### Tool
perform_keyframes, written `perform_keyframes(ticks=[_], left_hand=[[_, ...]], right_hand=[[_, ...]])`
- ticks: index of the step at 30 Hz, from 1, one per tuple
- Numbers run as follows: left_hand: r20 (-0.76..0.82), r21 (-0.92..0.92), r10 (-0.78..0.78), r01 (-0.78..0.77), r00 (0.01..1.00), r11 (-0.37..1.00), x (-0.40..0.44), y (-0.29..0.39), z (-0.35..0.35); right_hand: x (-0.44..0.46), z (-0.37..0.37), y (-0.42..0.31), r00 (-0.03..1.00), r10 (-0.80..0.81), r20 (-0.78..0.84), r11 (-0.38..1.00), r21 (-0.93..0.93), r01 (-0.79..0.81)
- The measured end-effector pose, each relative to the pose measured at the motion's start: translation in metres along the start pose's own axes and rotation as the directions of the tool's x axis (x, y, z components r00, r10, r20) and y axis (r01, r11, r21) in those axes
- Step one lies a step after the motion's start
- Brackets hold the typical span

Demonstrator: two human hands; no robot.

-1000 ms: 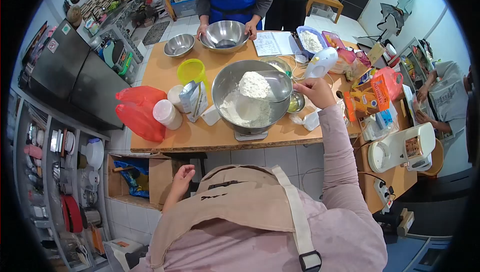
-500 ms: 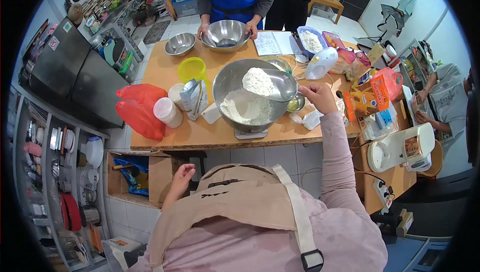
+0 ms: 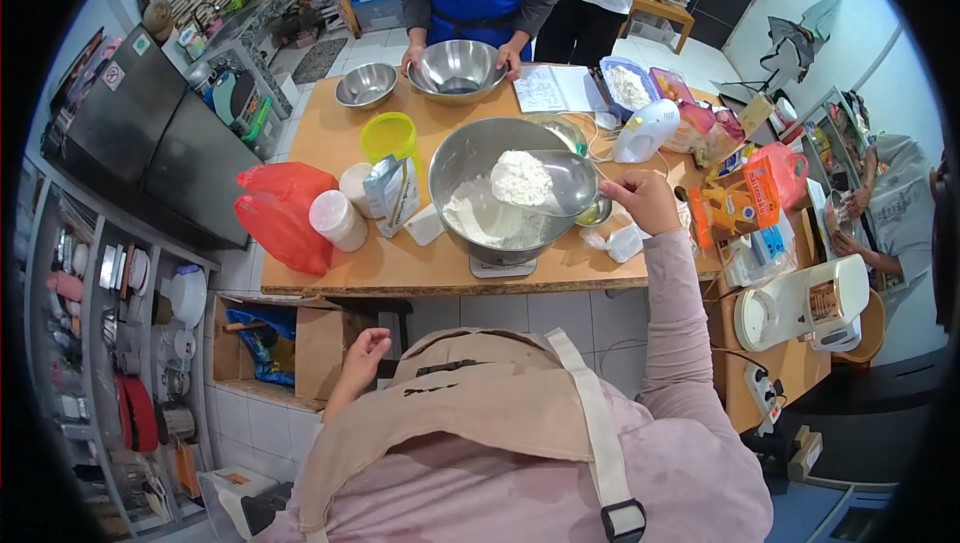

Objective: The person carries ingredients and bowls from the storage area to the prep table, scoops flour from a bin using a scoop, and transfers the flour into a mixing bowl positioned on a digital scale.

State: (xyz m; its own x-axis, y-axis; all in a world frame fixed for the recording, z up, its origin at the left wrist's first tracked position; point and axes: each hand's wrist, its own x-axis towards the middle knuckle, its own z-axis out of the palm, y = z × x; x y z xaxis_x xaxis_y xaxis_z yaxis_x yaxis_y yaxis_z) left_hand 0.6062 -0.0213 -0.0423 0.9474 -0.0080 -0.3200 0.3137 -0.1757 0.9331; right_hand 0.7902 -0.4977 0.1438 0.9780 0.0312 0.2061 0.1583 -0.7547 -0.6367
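My right hand (image 3: 641, 199) is closed on the handle of a metal scoop (image 3: 572, 183) heaped with white powder (image 3: 521, 178) that looks like flour. The scoop is over a large steel bowl (image 3: 446, 211). More white powder (image 3: 480, 218) lies at the bottom of this bowl. Under the bowl, the front of a kitchen scale (image 3: 503, 269) shows. Below the table's front edge hangs my left hand (image 3: 369, 347), its fingers loosely bent, with nothing visible in it.
Across the table, a person in a blue apron holds a steel bowl (image 3: 457, 92). A yellow-green container (image 3: 388, 137), white jar (image 3: 337, 220) and red plastic bag (image 3: 285, 215) stand left. A hand mixer (image 3: 645, 130) lies right, near a tub of white powder (image 3: 627, 86).
The scoop has come slightly lower and a little to the right relative to the large bowl. The view has shifted slightly. My left hand looks the same.
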Motion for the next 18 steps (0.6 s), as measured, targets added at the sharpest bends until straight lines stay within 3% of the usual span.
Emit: perform_keyframes(ticks=[18], left_hand=[[-0.020,-0.019,-0.002,0.001,1.000,1.000,-0.002,-0.003,0.003]], right_hand=[[0.004,-0.005,0.000,1.000,0.005,-0.016,0.997,0.077,-0.004]])
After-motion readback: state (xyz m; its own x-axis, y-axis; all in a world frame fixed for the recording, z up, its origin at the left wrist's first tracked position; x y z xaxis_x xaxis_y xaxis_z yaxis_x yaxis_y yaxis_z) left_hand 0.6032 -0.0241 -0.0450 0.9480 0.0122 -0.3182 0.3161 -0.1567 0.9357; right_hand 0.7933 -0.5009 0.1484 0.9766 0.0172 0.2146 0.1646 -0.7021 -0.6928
